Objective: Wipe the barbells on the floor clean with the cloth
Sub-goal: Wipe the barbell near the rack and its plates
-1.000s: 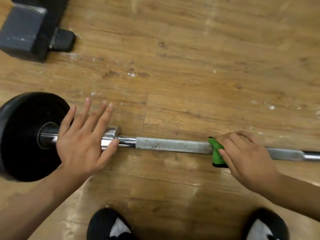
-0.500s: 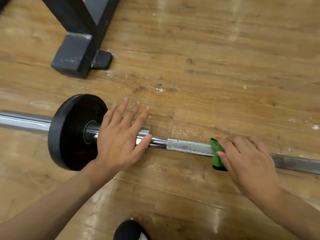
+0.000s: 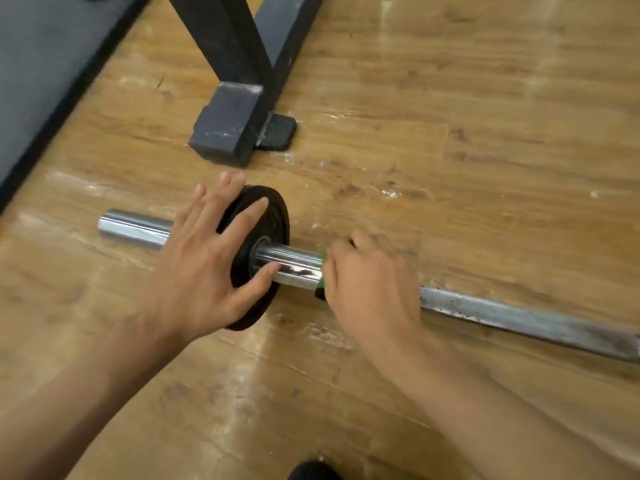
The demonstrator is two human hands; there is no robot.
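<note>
A steel barbell point(image 3: 519, 318) lies on the wooden floor, its chrome sleeve point(image 3: 294, 265) carrying one black weight plate point(image 3: 266, 223). My left hand point(image 3: 201, 268) lies flat with spread fingers over the plate, thumb touching the sleeve. My right hand point(image 3: 370, 282) grips the green cloth point(image 3: 320, 284) around the bar at the inner end of the sleeve. Only a thin strip of cloth shows past the fingers. The bar's shaft to the right looks dull and spotted.
A black metal rack leg point(image 3: 228, 126) with a rubber foot point(image 3: 277, 133) stands just behind the plate. A grey mat point(image 3: 45, 64) covers the far left floor. The tip of a black shoe point(image 3: 311, 471) shows at the bottom edge.
My right hand slid the cloth left along the bar up to the sleeve. My left hand shifted from the sleeve onto the plate. The view panned left.
</note>
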